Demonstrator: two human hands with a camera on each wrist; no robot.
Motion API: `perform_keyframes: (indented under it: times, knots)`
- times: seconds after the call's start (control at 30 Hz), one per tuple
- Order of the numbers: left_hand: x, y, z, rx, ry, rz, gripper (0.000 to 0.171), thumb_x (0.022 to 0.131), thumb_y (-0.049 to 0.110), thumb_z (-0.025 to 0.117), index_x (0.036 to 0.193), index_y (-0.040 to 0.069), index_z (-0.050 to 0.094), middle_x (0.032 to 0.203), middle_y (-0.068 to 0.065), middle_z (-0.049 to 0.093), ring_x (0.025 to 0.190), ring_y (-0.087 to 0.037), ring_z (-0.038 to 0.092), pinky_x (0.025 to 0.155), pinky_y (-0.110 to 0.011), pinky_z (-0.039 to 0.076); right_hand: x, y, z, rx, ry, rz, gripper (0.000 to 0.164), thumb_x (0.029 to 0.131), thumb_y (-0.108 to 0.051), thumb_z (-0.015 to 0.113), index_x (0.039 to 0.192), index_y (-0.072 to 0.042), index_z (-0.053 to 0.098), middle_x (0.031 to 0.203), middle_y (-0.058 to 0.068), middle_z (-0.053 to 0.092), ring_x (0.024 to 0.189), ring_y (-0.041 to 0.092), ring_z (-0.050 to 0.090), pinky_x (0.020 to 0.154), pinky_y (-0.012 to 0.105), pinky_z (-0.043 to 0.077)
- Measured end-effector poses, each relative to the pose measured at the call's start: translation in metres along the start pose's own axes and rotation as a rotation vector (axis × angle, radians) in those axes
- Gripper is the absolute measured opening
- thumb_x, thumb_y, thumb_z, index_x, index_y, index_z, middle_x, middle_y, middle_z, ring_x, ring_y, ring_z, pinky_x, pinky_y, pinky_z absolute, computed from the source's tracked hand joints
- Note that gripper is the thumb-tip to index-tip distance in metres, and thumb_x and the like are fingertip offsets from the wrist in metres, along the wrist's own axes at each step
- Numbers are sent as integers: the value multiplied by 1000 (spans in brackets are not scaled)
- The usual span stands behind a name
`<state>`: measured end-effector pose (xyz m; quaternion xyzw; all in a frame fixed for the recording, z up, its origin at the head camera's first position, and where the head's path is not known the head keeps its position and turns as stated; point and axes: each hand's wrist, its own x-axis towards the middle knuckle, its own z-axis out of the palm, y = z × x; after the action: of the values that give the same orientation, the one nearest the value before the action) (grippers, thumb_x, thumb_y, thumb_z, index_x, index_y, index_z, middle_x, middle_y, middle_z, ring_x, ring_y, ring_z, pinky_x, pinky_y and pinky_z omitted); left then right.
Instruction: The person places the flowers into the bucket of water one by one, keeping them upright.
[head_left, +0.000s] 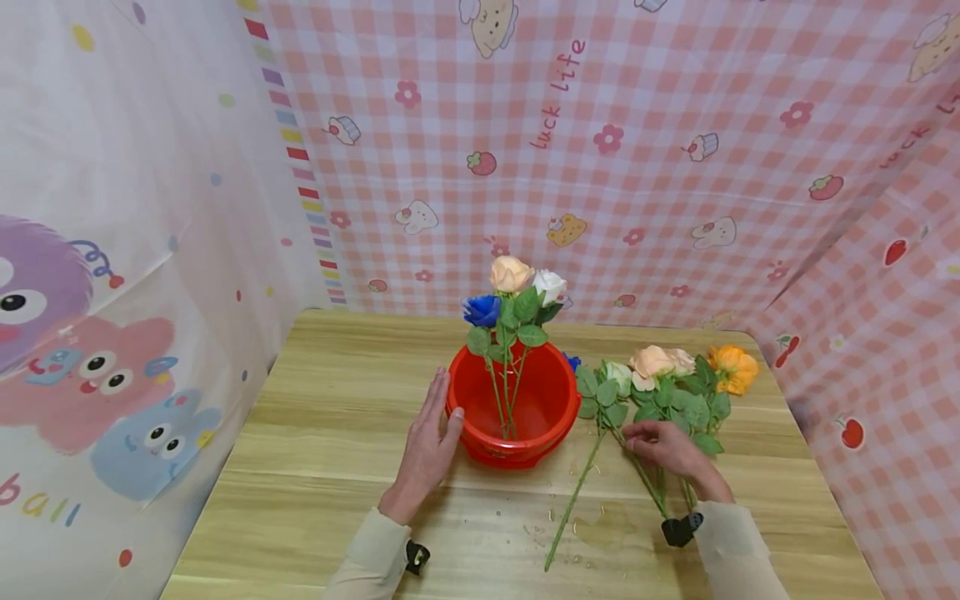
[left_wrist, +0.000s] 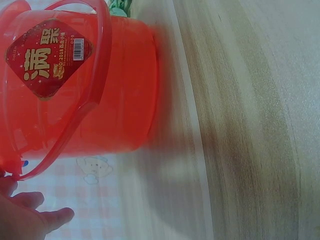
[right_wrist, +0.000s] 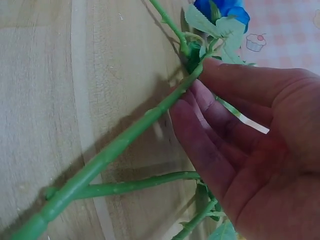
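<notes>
A red plastic bucket (head_left: pixel 517 450) stands mid-table, with a peach rose (head_left: pixel 512 274), a white rose (head_left: pixel 550 286) and a blue rose (head_left: pixel 482 311) upright in it. My left hand (head_left: pixel 429 446) rests against the bucket's left side, fingers extended. Right of the bucket, my right hand (head_left: pixel 660 446) pinches the green stem (right_wrist: pixel 135 132) of a lying rose between thumb and fingers. That stem runs towards a blue bloom (right_wrist: pixel 225 11) in the right wrist view; leaves hide where they join. Another rose stem (head_left: pixel 573 504) lies beside it.
Several more roses lie on the right of the table, among them a peach one (head_left: pixel 651 367), a pale green one (head_left: pixel 618 377) and an orange flower (head_left: pixel 733 369). Water drops (head_left: pixel 603 525) wet the wooden table (head_left: pixel 322 467). Printed cloth (head_left: pixel 450 200) hangs behind.
</notes>
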<state>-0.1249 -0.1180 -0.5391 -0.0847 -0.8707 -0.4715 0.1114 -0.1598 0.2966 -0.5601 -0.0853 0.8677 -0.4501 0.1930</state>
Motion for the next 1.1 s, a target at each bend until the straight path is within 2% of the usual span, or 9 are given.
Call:
perform_keyframes:
  times: [0.13, 0.33, 0.5, 0.63, 0.73, 0.87, 1.1]
  knots:
    - [0, 1, 0, 6, -1, -6, 63, 109, 26, 50, 165, 9, 26, 172, -3, 22, 157, -24, 22, 124, -49, 25, 2, 1, 2, -49, 11, -2, 29, 99, -6, 65, 121, 14, 67, 99, 15, 73, 87, 16, 64, 68, 25, 55]
    - [0, 2, 0, -1, -11, -13, 63, 109, 25, 50, 165, 10, 27, 172, 0, 20, 157, -25, 21, 125, -48, 24, 1, -2, 3, -58, 8, 16, 26, 97, -3, 66, 116, 15, 68, 97, 15, 73, 86, 18, 66, 67, 26, 54]
    - [0, 2, -1, 0, -12, -15, 63, 109, 24, 51, 165, 10, 27, 171, -5, 22, 157, -23, 20, 125, -48, 23, 1, -1, 1, -37, -1, 28, 26, 99, -3, 65, 118, 15, 67, 98, 16, 72, 87, 20, 66, 69, 28, 56]
    - [0, 0, -1, -3, -5, -5, 62, 109, 25, 51, 165, 10, 27, 171, -3, 22, 157, -23, 21, 125, -48, 23, -1, -2, 0, -10, 1, 21, 27, 100, -3, 64, 119, 16, 65, 99, 16, 72, 88, 22, 67, 68, 29, 58]
    - [0, 0, -1, -7, -5, -4, 63, 109, 26, 51, 165, 10, 27, 172, 0, 21, 157, -23, 22, 125, -47, 23, -5, -4, -1, 13, 0, 5, 29, 100, -2, 63, 121, 18, 63, 100, 20, 72, 88, 25, 68, 68, 30, 59]
    - [0, 0, -1, -8, -4, -3, 63, 109, 27, 51, 165, 11, 27, 172, -3, 22, 157, -23, 22, 124, -48, 24, -8, -7, -3, 54, -2, 3, 31, 102, -3, 61, 124, 19, 61, 103, 25, 71, 89, 29, 69, 70, 35, 61]
    - [0, -1, 0, 5, -8, -1, 64, 110, 31, 49, 165, 11, 26, 172, -3, 22, 157, -22, 22, 124, -47, 24, -12, -13, -7, 83, 26, -5, 31, 102, 0, 59, 126, 21, 59, 110, 31, 68, 92, 29, 69, 74, 41, 62]
